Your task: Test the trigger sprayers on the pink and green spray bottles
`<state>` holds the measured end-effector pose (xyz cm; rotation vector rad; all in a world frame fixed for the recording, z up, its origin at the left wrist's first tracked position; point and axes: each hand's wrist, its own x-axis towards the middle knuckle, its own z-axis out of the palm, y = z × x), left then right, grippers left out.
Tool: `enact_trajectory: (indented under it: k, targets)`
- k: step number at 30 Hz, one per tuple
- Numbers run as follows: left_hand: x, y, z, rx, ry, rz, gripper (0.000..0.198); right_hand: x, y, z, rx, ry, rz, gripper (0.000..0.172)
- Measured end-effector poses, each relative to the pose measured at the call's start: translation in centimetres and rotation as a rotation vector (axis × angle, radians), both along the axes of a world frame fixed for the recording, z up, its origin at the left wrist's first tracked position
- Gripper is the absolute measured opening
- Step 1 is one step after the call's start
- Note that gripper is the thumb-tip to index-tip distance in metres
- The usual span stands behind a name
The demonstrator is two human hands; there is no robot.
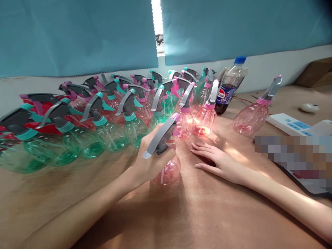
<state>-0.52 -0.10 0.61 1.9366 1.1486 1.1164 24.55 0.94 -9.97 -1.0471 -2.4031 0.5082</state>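
My left hand (153, 152) is closed around the neck of a pink see-through spray bottle (169, 171) with a grey and pink trigger head. The bottle stands upright on the wooden table (207, 214), its neck hidden behind my fingers. To its right, my right hand (218, 159) lies flat on the table, fingers stretched out and holding nothing. Just beyond that hand stand two pink spray bottles (204, 121). Several green spray bottles (110, 135) form a front row to the left, with more pink and green ones behind.
A cola bottle (228, 86) with a blue cap stands at the back. Farther right are a lone pink spray bottle (250, 119), a white power strip (292, 124), a white computer mouse (309, 108) and a brown box (315, 72). Blue blinds (77, 38) hang behind the table.
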Motion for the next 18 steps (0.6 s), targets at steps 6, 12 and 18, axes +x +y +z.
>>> enact_trajectory:
  k: [6,12,18]
  targets:
    - [0.0,-0.03,0.12,-0.015,0.032,0.025,0.012,-0.01,-0.02,-0.02,-0.006,-0.01,-0.008,0.05]
    - [0.05,-0.07,0.2,-0.036,0.031,0.022,0.014,-0.03,-0.05,0.03,-0.003,-0.009,-0.005,0.05]
    - [0.08,-0.07,0.0,0.013,0.034,0.002,0.018,-0.03,-0.04,-0.03,0.002,-0.001,-0.004,0.05]
